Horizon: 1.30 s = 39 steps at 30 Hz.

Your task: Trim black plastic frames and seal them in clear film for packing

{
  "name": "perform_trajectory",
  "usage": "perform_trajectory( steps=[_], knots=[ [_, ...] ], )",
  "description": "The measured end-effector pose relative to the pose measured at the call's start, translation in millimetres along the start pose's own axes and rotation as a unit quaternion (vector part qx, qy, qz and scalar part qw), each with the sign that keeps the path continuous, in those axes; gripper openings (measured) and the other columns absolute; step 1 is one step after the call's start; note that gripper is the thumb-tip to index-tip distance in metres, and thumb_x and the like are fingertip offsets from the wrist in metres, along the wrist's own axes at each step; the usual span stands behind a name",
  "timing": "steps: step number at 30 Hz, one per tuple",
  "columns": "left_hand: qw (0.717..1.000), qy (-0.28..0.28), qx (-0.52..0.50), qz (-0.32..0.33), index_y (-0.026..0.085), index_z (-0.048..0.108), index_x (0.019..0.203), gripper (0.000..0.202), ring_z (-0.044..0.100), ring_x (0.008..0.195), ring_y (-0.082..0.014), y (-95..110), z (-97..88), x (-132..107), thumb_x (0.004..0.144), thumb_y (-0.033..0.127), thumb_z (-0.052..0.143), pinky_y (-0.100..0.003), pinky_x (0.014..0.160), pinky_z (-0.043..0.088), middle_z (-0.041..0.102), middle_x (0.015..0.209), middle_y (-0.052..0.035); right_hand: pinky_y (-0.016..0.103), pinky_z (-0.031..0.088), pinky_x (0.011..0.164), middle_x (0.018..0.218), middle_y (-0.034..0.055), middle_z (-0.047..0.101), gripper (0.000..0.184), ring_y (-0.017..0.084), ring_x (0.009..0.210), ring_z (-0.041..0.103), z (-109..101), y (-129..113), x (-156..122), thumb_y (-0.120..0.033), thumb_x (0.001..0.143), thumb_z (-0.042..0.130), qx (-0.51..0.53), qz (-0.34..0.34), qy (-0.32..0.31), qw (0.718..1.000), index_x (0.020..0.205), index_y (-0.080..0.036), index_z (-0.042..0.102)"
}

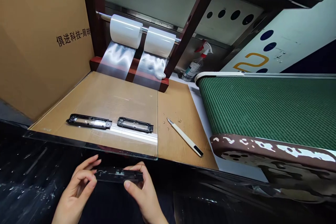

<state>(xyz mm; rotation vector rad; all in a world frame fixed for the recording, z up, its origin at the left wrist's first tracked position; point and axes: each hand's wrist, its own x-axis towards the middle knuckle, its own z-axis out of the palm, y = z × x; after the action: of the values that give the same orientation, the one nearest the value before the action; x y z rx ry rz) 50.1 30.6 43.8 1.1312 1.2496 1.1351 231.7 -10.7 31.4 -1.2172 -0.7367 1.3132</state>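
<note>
In front of the table edge, a long narrow black plastic part is held up level between my hands, with small pale marks on its face. My right hand grips its right end, thumb on the near side and fingers behind. At the other end my left hand has thumb and forefinger closed at the part's tip, the other fingers raised. Two similar black frames, the left one and the right one, lie on a clear glass sheet over cardboard. Each shows a light strip along its middle.
A white-handled craft knife lies on the cardboard, small scraps nearby. Two film rolls hang on a metal rod behind. A spray bottle stands farther back. The green conveyor belt is right, a tall cardboard box left.
</note>
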Motion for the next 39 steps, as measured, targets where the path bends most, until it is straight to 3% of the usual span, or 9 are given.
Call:
perform_trajectory(
  steps=[4,8,12,15,17,22,27,31,39],
  knots=[
    [0.999,0.025,-0.004,0.029,0.026,0.061,0.071,0.023,0.056,0.118,-0.0298,0,2.8,0,0.081,0.045,0.069,-0.041,0.108,0.037,0.056,0.131,-0.0034,0.042,0.048,0.091,0.104,0.0082,0.068,0.05,0.024,0.1,0.065,3,-10,0,-0.058,0.069,0.078,-0.004,-0.039,-0.034,0.999,0.091,-0.023,0.05],
    [0.999,0.018,-0.034,0.01,0.034,0.062,0.1,0.028,0.057,0.12,-0.0291,0,-3.1,6,0.076,0.04,0.076,-0.041,0.108,0.039,0.061,0.131,-0.002,0.043,0.05,0.088,0.106,0.0104,0.069,0.046,0.025,0.098,0.066,1,-24,-1,-0.054,0.07,0.076,-0.032,-0.083,-0.057,0.994,0.09,-0.024,0.047],
    [0.989,-0.138,0.016,-0.053,0.038,0.053,0.133,0.067,0.052,0.129,-0.033,-7,-32.5,20,0.071,0.04,0.079,-0.045,0.114,0.032,0.063,0.135,-0.0052,0.044,0.048,0.091,0.106,0.0103,0.07,0.038,0.025,0.103,0.065,-6,-42,-1,-0.035,0.068,0.076,-0.061,-0.078,-0.118,0.988,0.09,-0.024,0.047],
    [0.959,-0.263,0.089,-0.064,0.042,0.047,0.14,0.068,0.054,0.126,-0.0336,-10,-54.0,28,0.077,0.041,0.073,-0.048,0.111,0.034,0.066,0.13,-0.0056,0.045,0.046,0.093,0.103,0.0089,0.071,0.035,0.025,0.104,0.065,-8,-49,0,-0.026,0.066,0.074,-0.056,-0.079,-0.16,0.982,0.088,-0.024,0.047],
    [0.95,-0.289,0.11,-0.052,0.041,0.049,0.139,0.064,0.06,0.119,-0.0346,-7,-59.4,29,0.079,0.044,0.069,-0.05,0.106,0.039,0.071,0.121,-0.0068,0.043,0.047,0.091,0.103,0.0082,0.071,0.034,0.025,0.101,0.065,-8,-48,1,-0.027,0.066,0.073,-0.053,-0.072,-0.173,0.981,0.088,-0.024,0.047],
    [0.932,-0.314,0.166,-0.078,0.041,0.058,0.132,0.058,0.065,0.11,-0.0336,19,-53.4,22,0.076,0.032,0.071,-0.052,0.105,0.039,0.074,0.112,-0.0054,0.037,0.049,0.081,0.101,0.0054,0.07,0.03,0.021,0.089,0.065,-9,-29,4,-0.024,0.068,0.069,-0.1,-0.024,-0.185,0.977,0.088,-0.024,0.046],
    [0.917,-0.31,0.217,-0.122,0.042,0.058,0.13,0.085,0.061,0.118,-0.0342,29,-52.4,11,0.056,0.004,0.073,-0.052,0.107,0.037,0.07,0.124,-0.0016,0.035,0.048,0.079,0.093,0.0019,0.069,0.026,0.021,0.085,0.063,-3,-8,11,-0.014,0.062,0.062,-0.181,0.012,-0.181,0.966,0.084,-0.023,0.05],
    [0.923,-0.271,0.267,-0.054,0.041,0.062,0.125,0.087,0.061,0.117,-0.0401,12,-47.1,5,0.047,0.011,0.087,-0.053,0.104,0.042,0.068,0.128,-0.0042,0.036,0.047,0.081,0.086,0.0009,0.068,0.025,0.022,0.084,0.064,9,9,14,-0.011,0.059,0.059,-0.222,0.029,-0.136,0.965,0.079,-0.023,0.049],
    [0.926,-0.262,0.27,-0.021,0.039,0.059,0.132,0.061,0.067,0.102,-0.0311,-26,-56.8,1,0.074,0.032,0.077,-0.04,0.096,0.049,0.075,0.108,-0.0052,0.037,0.047,0.083,0.092,0.0022,0.07,0.026,0.023,0.088,0.065,9,16,12,-0.012,0.062,0.063,-0.198,0.033,-0.171,0.965,0.082,-0.023,0.049]
  ],
)
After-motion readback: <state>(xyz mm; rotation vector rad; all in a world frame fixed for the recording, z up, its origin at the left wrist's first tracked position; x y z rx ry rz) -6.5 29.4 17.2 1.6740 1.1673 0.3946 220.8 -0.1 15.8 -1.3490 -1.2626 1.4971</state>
